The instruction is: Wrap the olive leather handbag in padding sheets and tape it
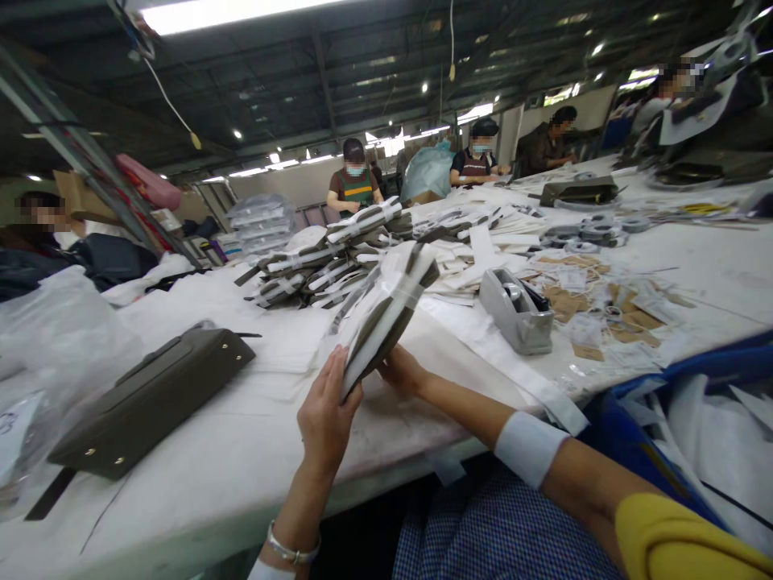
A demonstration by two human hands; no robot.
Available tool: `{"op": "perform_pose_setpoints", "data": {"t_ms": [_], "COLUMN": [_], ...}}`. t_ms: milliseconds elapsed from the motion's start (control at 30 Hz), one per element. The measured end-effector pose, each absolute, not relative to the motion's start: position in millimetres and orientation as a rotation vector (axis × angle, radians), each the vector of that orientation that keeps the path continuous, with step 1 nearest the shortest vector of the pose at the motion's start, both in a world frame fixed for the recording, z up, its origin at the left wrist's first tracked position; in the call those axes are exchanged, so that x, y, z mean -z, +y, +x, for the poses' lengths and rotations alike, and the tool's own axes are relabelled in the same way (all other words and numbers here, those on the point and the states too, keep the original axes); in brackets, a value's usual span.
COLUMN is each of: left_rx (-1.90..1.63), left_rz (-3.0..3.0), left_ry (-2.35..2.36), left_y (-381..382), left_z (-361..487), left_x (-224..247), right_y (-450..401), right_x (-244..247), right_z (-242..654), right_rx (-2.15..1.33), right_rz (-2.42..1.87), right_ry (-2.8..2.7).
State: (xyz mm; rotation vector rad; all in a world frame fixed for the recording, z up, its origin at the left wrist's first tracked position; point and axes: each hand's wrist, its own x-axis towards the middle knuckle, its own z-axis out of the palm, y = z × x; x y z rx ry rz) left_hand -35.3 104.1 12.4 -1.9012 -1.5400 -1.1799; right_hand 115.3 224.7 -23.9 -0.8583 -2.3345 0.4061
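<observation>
My left hand (329, 399) is closed around the near end of a wrapped strap bundle (386, 314), thumb on the side facing me. Dark olive strap shows along the bundle's edges, with white wrapping between and clear tape across its upper part. It is tilted up off the table. My right hand (402, 370) grips its right underside, fingers partly hidden behind it. Beyond lies a pile of similar bundles (338, 258). A grey tape dispenser (516, 314) stands to the right. On the left an olive handbag (157, 403) lies on its side.
The white table (254, 491) carries white sheets (283, 354), clear plastic bags (66, 322) and scattered tags (604, 314). A blue bin (634, 435) with white scraps stands at the near right edge. Several people work around the table, one person (356, 185) straight across.
</observation>
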Motion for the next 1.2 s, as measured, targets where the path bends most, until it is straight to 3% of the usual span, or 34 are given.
{"op": "perform_pose_setpoints", "data": {"t_ms": [100,167,300,500,733,967,1200], "left_rx": [1.039,0.933,0.797,0.77,0.819,0.877,0.914], "left_rz": [-1.998,-2.053,-2.082,-2.074,-2.026,-1.996,-2.019], "left_ry": [-1.428,-1.369,-1.323,-1.321,-1.335,-1.413,-1.441], "left_y": [102.3,97.8,89.4,85.9,76.3,72.7,72.2], "left_z": [-27.1,-17.1,12.8,36.6,43.5,51.3,50.4], "left_x": [-13.3,-5.2,23.1,45.6,46.0,48.7,45.2], "right_y": [194.0,169.2,150.4,226.1,306.1,330.5,321.8], "right_x": [13.7,4.8,-23.6,-49.4,-23.7,-5.6,-16.0], "right_z": [160.8,197.9,242.3,199.9,91.8,69.4,91.6], "right_rx": [-0.446,-0.537,-0.378,-0.337,-0.528,-0.954,-1.51], "right_rz": [-0.793,-0.515,-0.329,-0.85,-1.385,-1.532,-1.105], "right_ry": [-2.378,-2.46,-2.345,-2.301,-2.577,-2.418,-2.06]}}
